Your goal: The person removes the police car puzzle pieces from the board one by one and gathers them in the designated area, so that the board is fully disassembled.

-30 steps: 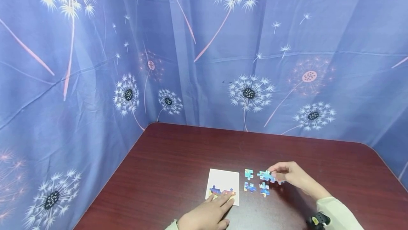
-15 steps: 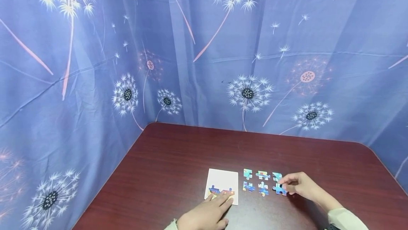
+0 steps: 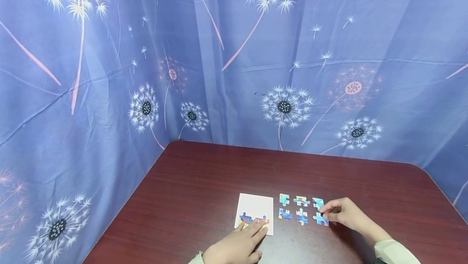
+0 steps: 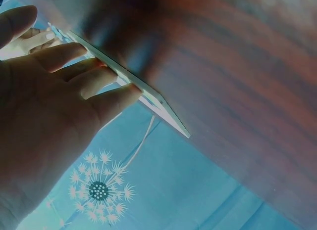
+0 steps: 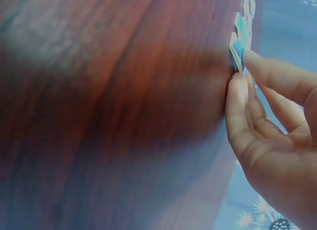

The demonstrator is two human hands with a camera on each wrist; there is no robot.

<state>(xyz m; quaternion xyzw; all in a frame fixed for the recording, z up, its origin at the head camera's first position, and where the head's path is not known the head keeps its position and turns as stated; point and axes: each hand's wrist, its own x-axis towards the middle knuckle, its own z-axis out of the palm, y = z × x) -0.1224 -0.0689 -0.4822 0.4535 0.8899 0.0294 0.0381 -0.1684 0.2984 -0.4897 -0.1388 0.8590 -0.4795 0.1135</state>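
My left hand (image 3: pixel 237 244) rests with extended fingers on the near part of a white puzzle board (image 3: pixel 256 204). Colourful joined jigsaw pieces (image 3: pixel 245 217) show along that part of the board, partly covered by the fingers. On the right, my right hand (image 3: pixel 345 214) pinches a blue jigsaw piece (image 3: pixel 320 219) at its right edge, between thumb and fingertips. The right wrist view shows this piece (image 5: pixel 236 53) tilted at the fingertips, low over the table. In the left wrist view, the left fingers (image 4: pixel 116 99) lie across the thin board (image 4: pixel 171 118).
Several loose jigsaw pieces lie in two rows between the board and my right hand, among them a teal corner piece (image 3: pixel 284 199) and a blue one (image 3: pixel 302 217). The dark red wooden table (image 3: pixel 204 174) ends at a blue dandelion-print curtain (image 3: pixel 234 105).
My right hand has moved from the upper-row pieces rightward and nearer, to the blue jigsaw piece at the lower right, which it now pinches and tilts slightly. The left hand stays on the board.
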